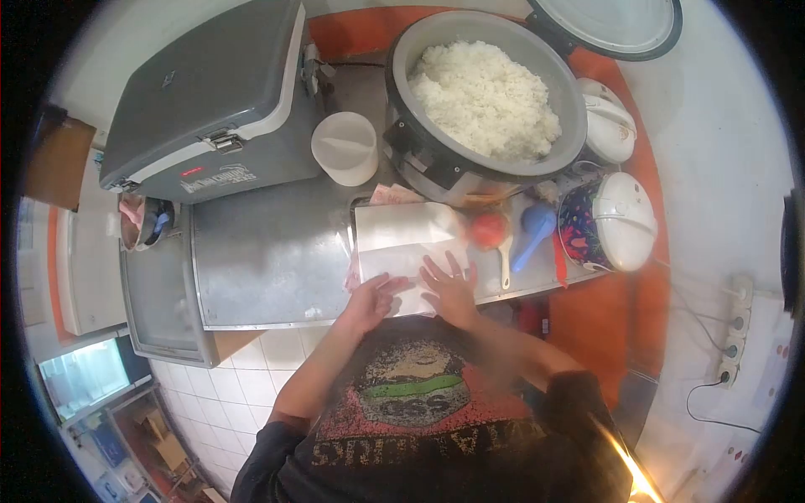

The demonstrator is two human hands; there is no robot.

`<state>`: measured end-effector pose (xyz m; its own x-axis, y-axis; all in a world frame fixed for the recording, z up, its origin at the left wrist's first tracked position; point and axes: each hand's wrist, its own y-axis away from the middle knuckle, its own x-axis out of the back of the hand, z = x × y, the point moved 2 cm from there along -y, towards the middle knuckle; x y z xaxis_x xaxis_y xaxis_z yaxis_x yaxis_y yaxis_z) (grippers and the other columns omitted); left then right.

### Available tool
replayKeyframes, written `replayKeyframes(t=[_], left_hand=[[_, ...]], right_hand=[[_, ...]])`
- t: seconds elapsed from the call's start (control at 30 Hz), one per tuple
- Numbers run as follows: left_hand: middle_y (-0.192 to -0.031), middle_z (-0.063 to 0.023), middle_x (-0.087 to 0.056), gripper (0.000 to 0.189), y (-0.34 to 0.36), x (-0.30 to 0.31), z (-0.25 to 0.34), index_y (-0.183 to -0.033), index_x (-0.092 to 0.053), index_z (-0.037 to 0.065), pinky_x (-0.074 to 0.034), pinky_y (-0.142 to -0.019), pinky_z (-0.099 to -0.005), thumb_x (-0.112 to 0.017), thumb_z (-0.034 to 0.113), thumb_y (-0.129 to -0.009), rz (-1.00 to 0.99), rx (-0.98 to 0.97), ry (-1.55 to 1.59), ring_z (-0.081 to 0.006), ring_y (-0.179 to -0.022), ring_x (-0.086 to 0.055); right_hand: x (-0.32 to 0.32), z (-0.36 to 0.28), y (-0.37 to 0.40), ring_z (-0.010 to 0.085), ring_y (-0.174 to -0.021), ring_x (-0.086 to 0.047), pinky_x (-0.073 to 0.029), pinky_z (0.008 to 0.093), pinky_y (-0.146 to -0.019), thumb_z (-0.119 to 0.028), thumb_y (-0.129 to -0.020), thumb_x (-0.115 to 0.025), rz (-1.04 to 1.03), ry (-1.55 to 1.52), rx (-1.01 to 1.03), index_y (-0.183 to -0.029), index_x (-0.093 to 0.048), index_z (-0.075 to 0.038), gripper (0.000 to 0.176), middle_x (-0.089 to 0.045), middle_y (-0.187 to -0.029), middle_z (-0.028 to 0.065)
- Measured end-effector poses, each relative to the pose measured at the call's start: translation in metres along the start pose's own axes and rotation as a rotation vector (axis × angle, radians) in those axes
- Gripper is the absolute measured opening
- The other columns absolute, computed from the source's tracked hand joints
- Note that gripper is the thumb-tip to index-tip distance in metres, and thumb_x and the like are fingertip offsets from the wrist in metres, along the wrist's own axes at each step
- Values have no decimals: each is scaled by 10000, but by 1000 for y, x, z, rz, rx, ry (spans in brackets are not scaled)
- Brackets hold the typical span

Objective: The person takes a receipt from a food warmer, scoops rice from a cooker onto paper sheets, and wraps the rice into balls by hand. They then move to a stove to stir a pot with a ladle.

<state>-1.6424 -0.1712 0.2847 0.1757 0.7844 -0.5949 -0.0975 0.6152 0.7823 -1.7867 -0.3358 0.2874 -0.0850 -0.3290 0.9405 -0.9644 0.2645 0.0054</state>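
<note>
The right hand [453,298] is spread open on white paper [394,226]; the left [364,305] is half-curled at its edge, grip unclear. Uneven pressure could crease or skew it.

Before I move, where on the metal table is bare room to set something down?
The widest bare patch: left on the metal table, bordered by grey cooler box, near edge, left hand and white paper.

Crowded: right of and behind the paper, with red item, blue scoop, patterned container, rice pot.
</note>
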Motion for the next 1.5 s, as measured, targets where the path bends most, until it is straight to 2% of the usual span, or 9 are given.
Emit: replayKeyframes(t=[0.23, 0.37, 0.57, 0.87, 1.0, 1.1, 1.2, 1.3, 1.5], left_hand=[[-985, -78, -652, 387, 35, -76, 22, -1124, -687, 102, -472, -760, -367, -767, 220, -764, 90, -1549, -1992, -219, -847, -583], [-938, -87, -678, 267, -29, -43, 30, -955, -727, 98, -495, -794, -441, -771, 270, -757, -103, -1246, -2140, -292, -866, -619], [-805, -166, -682, 188, -31, -27, 38, -887, -749, 102, -502, -769, -462, -719, 278, -827, 110, -947, -1862, -350, -802, -642], [-850, -174, -696, 100, -33, -15, 50, -865, -720, 102, -494, -806, -453, -658, 179, -871, 319, -1541, -1565, -341, -894, -651], [-769, -178, -677, 135, -28, -24, 36, -951, -671, 64, -493, -799, -466, -611, 183, -932, 566, -916, -1551, -402, -827, -664], [-840, -194, -684, 159, -46, -14, 32, -962, -655, 37, -496, -802, -455, -606, 186, -938, 570, -868, -1489, -389, -860, -662], [-976, -208, -680, 156, -74, 11, 27, -985, -644, 30, -482, -814, -460, -599, 173, -942, 378, -1196, -1348, -370, -943, -650], [-1051, -181, -656, 192, -91, 25, 26, -1012, -668, 55, -481, -833, -449, -633, 184, -874, 461, -1040, -1456, -344, -981, -621], [-1102, -119, -614, 321, -24, -15, 31, -1101, -684, 49, -455, -886, -421, -597, 54, -793, 335, -1167, -2089, -298, -984, -555]], right_hand=[[-5, 7, -24, 220, -1211, -530, -172, 630, -1086, -284, -889, -639, 96, -14, 0, -987, -768, -199, 184, -691, -1201, -46], [15, 14, -51, 212, -1056, -594, -238, 571, -1068, -295, -872, -664, -87, -40, 24, -951, -773, -184, 175, -729, -1061, -6], [-2, 66, -61, 296, -893, -637, -399, 431, -984, -296, -841, -687, -131, -310, 38, -859, -762, -133, 180, -726, -897, 70], [-15, 62, -61, 329, -875, -645, -431, 426, -933, -195, -887, -607, 401, -92, 88, -899, -724, -93, 155, -713, -963, 113], [-25, 52, -63, 313, -963, -633, -425, 448, -880, -155, -899, -579, 45, -96, -206, -928, -691, -81, 137, -682, -1064, 125], [-26, 41, -65, 308, -968, -620, -429, 453, -849, -135, -878, -589, 51, -210, -331, -942, -684, -79, 128, -670, -1031, 119], [-34, 33, -66, 320, -837, -626, -442, 466, -903, -96, -831, -610, 328, -245, -269, -941, -700, -70, 145, -676, -869, 106], [-46, 45, -60, 305, -1018, -623, -455, 429, -858, -102, -860, -597, 75, -167, -225, -1043, -658, -103, 193, -683, -995, 97], [-15, 35, -39, 270, -1073, -609, -408, 476, -953, -73, -837, -583, 295, -183, 32, -1067, -705, -133, 268, -690, -1025, 49]])
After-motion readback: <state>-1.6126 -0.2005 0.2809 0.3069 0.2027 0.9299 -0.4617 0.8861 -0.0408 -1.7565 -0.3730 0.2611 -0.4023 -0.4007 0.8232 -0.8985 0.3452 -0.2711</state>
